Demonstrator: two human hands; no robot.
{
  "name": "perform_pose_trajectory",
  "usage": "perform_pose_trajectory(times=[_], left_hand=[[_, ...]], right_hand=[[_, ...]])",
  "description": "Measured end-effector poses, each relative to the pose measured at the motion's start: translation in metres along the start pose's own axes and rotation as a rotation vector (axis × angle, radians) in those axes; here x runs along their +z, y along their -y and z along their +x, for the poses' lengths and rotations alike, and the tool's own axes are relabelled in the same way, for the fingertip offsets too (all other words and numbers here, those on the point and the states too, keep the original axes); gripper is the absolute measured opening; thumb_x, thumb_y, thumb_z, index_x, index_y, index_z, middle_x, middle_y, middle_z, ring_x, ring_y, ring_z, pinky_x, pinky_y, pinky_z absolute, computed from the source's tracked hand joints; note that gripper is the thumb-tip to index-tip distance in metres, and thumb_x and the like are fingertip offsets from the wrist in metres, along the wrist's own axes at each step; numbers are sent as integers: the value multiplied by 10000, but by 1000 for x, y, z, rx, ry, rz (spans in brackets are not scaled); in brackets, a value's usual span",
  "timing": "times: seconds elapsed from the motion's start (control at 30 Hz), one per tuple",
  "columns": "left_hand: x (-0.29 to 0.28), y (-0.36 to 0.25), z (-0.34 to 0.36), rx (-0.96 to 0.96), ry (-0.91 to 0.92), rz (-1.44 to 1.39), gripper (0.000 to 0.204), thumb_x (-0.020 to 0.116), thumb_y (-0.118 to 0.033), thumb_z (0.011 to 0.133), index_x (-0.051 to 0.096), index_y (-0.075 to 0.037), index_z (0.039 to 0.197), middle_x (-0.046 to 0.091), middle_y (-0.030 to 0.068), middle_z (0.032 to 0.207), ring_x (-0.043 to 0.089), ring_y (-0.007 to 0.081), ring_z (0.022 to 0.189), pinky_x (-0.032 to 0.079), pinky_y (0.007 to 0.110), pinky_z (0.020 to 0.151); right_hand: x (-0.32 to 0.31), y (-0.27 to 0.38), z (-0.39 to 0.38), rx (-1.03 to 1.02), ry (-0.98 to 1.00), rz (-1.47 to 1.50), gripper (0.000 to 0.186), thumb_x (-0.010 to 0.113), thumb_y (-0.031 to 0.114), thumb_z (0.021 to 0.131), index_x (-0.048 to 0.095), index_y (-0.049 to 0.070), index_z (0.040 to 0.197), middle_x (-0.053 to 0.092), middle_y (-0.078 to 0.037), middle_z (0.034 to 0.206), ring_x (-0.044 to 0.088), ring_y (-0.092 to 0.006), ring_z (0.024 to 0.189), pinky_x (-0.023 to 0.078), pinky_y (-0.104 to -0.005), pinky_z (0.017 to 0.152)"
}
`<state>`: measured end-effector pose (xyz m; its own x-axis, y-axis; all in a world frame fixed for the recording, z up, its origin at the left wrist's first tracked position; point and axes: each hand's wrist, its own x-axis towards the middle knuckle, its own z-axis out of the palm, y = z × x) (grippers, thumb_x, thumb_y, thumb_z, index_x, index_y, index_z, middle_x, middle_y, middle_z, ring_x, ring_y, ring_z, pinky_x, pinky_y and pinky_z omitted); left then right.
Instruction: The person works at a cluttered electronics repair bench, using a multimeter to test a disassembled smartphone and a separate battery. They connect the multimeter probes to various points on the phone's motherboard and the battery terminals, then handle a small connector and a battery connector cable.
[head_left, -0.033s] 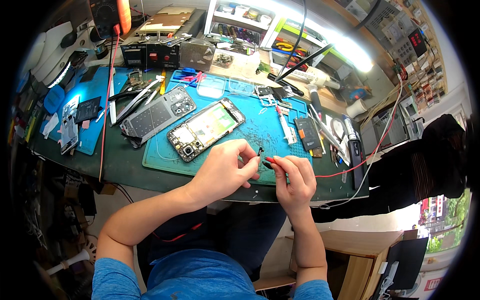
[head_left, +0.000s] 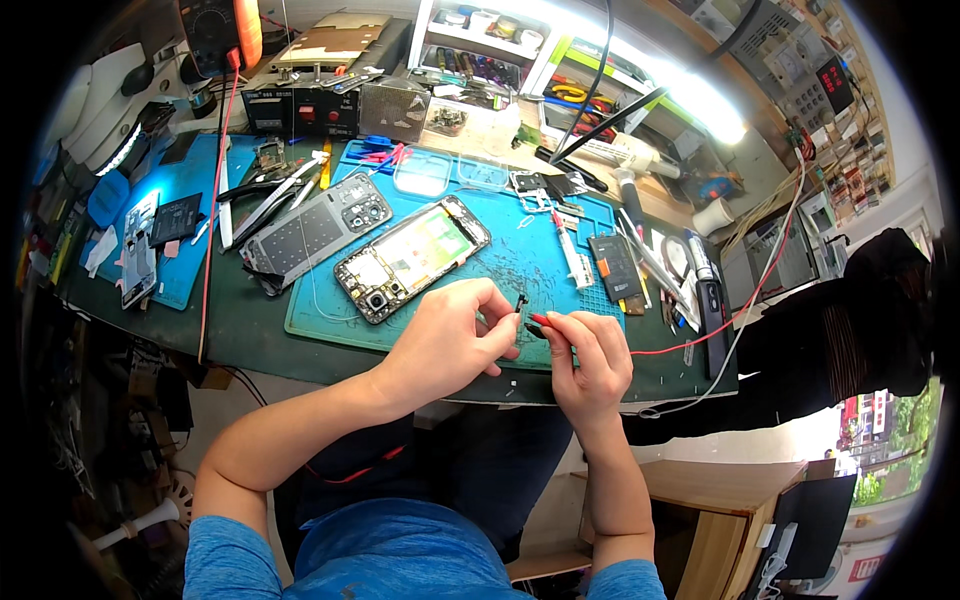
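My left hand [head_left: 455,330] is closed, pinching a small dark part [head_left: 521,302] between thumb and fingertips. Just to its right, my right hand [head_left: 592,362] is closed on red and black test leads [head_left: 540,322], their tips near the part; whether they touch it I cannot tell. A thin red wire [head_left: 668,350] runs off to the right from that hand. Beyond my left hand an opened phone [head_left: 412,258] lies on the blue work mat [head_left: 325,335], its inside facing up. A grey phone back cover [head_left: 318,232] rests to the left of it.
A phone battery [head_left: 614,266] and a syringe [head_left: 572,255] lie at the mat's right. Tweezers [head_left: 268,205] and another phone part [head_left: 140,250] are on the left. A multimeter [head_left: 218,38] hangs at upper left. Lamp arms [head_left: 605,120] reach over the back.
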<state>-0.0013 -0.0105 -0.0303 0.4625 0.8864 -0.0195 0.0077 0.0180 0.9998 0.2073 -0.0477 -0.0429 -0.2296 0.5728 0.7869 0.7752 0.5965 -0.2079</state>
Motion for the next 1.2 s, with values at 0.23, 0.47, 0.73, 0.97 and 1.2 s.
perform_pose_trajectory(times=[0.23, 0.47, 0.73, 0.97, 1.2], left_hand=[[-1, 0, 1, -31, 15, -27, 195, 669, -108, 1074, 648, 86, 1071, 733, 136, 1060, 820, 224, 928, 685, 294, 635], [-13, -13, 3, -163, 76, -14, 285, 654, -135, 1084, 651, 116, 1218, 745, 150, 1053, 812, 202, 872, 656, 299, 599], [-20, 3, -44, 488, -173, 604, 147, 767, -37, 955, 735, -28, 1098, 682, 96, 872, 665, 195, 643, 530, 339, 557], [-43, 82, -157, 617, -76, 792, 383, 855, -83, 846, 703, -24, 1193, 718, 105, 990, 716, 281, 767, 586, 359, 653], [-38, 179, -252, -305, 139, 1105, 459, 766, -331, 979, 612, -13, 1272, 674, 211, 1250, 726, 416, 986, 608, 499, 812]], right_hand=[[1, 0, -1, -14, 12, -20, 251, 844, -8, 874, 784, 26, 1115, 701, -72, 945, 662, -248, 795, 539, -362, 677], [-3, 2, 6, 34, 94, -79, 260, 847, 46, 855, 797, 63, 1109, 690, -49, 920, 666, -242, 765, 526, -375, 656], [-8, -1, 19, 121, 323, -86, 205, 818, 131, 901, 798, 90, 1101, 736, -58, 955, 718, -245, 841, 557, -381, 708], [-21, 1, 18, 58, 143, -56, 352, 842, 60, 844, 779, 78, 1191, 761, -84, 1005, 729, -289, 878, 581, -391, 750], [-14, 68, -63, -47, 199, 318, 364, 782, 21, 791, 798, 52, 1153, 735, -36, 910, 698, -197, 726, 569, -336, 620]])
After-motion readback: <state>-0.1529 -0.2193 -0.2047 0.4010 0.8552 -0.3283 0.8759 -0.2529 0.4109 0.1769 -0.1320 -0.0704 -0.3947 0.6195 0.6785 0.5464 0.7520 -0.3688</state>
